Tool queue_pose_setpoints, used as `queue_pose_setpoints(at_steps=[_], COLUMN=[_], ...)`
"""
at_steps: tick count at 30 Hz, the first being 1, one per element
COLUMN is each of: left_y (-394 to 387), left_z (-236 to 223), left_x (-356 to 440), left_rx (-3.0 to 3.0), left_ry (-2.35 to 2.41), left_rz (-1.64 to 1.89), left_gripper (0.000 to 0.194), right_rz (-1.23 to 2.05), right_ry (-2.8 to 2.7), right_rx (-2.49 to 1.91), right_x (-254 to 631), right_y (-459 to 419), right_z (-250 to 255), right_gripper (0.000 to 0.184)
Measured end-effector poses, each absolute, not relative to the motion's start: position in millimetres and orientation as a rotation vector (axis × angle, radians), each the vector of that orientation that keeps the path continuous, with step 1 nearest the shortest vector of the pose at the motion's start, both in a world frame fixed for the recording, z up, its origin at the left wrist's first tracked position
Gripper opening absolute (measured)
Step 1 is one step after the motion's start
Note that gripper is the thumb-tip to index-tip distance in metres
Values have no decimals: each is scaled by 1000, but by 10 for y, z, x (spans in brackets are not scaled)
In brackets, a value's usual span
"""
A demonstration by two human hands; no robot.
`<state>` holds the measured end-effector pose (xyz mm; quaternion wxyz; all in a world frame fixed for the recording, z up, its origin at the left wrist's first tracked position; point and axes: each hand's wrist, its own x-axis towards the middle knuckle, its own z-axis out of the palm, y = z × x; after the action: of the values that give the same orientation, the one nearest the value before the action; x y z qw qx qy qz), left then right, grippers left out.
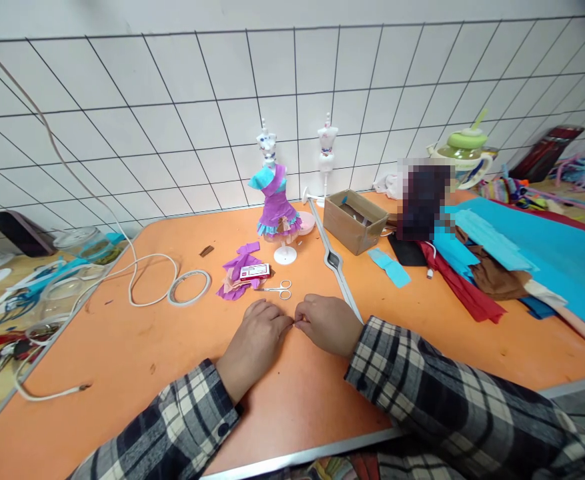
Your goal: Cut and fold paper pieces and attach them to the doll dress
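Close together over the orange table [317, 393], my left hand [257, 340] and my right hand [328, 323] both have their fingertips pinched. Whatever lies in the pinch is too small to make out. Just beyond them are small silver scissors [285, 291], lying flat with the handles to the right. Crumpled purple and peach crepe paper [231, 285] lies left of the scissors, with a small red-and-white box [255, 271] on it. Behind stands a mini dress form [268, 143] wearing a purple and blue ruffled paper dress [276, 207].
A roll of tape [189, 288] and a white cable [137, 267] lie left. At the back are a bare dress form [327, 143], a cardboard box [355, 227] and a pink dish [306, 223]. Blue paper [389, 267], coloured sheets [497, 273] and a lidded jug [465, 157] occupy the right.
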<state>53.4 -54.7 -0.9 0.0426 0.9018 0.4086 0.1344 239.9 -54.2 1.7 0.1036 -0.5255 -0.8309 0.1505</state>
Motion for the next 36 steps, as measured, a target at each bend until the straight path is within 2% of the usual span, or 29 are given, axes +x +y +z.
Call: queue_pose_setpoints(at_steps=[8,14,17,18,22,36], left_y=[-554,-564,-590,-598,-610,-542], left_z=[41,41,61,75,145,145], left_x=[555,530,486,478,488,468], left_rx=[2709,2694,2703,2709,2728,2566], left_ry=[1228,1163,1199,1219,1283,1230], left_rz=[466,532,567,553,506,635], left_gripper=[19,18,43,45,18,13], right_rz=[471,322,293,288,279,452], right_ry=[-2538,-2588,-2609,-2607,-2597,-2501], right_rx=[-1523,-1545,-1481,-1472,-1487,-1374], right_x=[2423,2376,2376,2379,2379,2515], right_y=[-518,-577,-595,-600,-608,-508], right_z=[58,49,58,66,100,188], right_gripper=[22,19,18,18,22,19])
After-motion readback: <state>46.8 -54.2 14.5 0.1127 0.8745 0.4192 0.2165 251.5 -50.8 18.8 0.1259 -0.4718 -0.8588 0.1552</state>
